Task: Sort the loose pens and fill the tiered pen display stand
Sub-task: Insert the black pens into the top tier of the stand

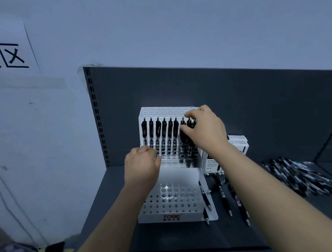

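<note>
A white tiered pen stand (173,204) with rows of holes stands on the dark shelf. Several black pens (159,132) stand upright in a row in its upper tier. My right hand (205,128) grips a small bunch of black pens (188,144) at the right end of that row, with a fingertip on one pen's top. My left hand (142,165) rests on the stand's middle tier with its fingers curled, holding nothing that I can see. The lower tiers' holes hold no pens.
A heap of loose black pens (298,175) lies on the shelf at the right. Three more pens (224,196) lie beside the stand. White pen boxes (240,145) stand behind my right forearm. The dark back panel (238,100) rises behind the stand.
</note>
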Demonstrator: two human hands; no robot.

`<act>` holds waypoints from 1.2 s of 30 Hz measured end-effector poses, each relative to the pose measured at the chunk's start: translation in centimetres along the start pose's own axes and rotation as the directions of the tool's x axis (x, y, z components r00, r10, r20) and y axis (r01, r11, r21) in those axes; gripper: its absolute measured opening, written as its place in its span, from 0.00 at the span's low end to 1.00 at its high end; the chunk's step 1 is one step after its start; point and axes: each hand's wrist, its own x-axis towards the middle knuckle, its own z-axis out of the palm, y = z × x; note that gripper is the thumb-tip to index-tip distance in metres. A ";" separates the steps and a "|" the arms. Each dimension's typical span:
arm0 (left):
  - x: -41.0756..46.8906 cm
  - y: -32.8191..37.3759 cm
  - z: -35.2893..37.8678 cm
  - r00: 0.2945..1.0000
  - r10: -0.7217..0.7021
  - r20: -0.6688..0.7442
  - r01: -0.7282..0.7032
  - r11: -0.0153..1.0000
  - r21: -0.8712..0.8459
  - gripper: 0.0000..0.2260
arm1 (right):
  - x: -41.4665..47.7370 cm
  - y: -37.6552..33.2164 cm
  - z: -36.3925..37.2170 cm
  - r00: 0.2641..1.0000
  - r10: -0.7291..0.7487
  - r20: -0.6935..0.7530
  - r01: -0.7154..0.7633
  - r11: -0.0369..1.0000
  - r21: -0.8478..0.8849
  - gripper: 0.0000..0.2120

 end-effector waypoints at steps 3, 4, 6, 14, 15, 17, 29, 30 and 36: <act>-0.1 1.3 0.1 1.000 0.018 -0.020 -0.019 1.000 -0.011 0.14 | -0.5 1.6 -1.2 0.998 -0.004 -0.066 0.008 0.998 0.057 0.15; -0.3 2.0 0.2 0.999 0.037 -0.035 -0.037 0.999 -0.019 0.14 | -0.9 2.7 -1.7 0.996 -0.002 -0.085 0.007 0.998 0.055 0.15; -0.6 3.7 0.7 0.995 0.072 -0.068 -0.074 0.997 -0.030 0.13 | -1.9 5.5 -2.8 0.996 0.017 -0.091 -0.013 0.999 0.035 0.14; -4.0 14.8 6.0 0.981 0.192 -0.019 -0.193 0.974 -0.116 0.12 | -7.0 20.6 -3.1 0.941 0.201 0.272 -0.153 0.970 -0.188 0.11; -4.4 16.4 7.0 0.987 0.150 0.062 -0.142 0.982 -0.123 0.12 | -7.7 22.4 -3.0 0.908 0.242 0.341 -0.169 0.959 -0.229 0.10; -4.8 19.0 9.6 0.981 0.074 0.178 -0.062 0.995 -0.074 0.12 | -9.1 25.6 -2.6 0.834 0.316 0.451 -0.206 0.939 -0.277 0.10; -4.3 25.6 20.1 0.810 -0.348 0.472 0.272 0.936 0.223 0.33 | -12.9 32.7 0.6 0.750 0.229 0.621 -0.170 0.973 -0.153 0.16; -4.1 25.6 20.4 0.792 -0.381 0.476 0.310 0.924 0.223 0.33 | -12.9 32.9 0.8 0.750 0.231 0.620 -0.184 0.973 -0.140 0.15; -2.8 26.0 21.6 0.687 -0.460 0.562 0.452 0.876 0.165 0.30 | -12.2 33.3 1.3 0.767 0.209 0.607 -0.209 0.975 -0.072 0.06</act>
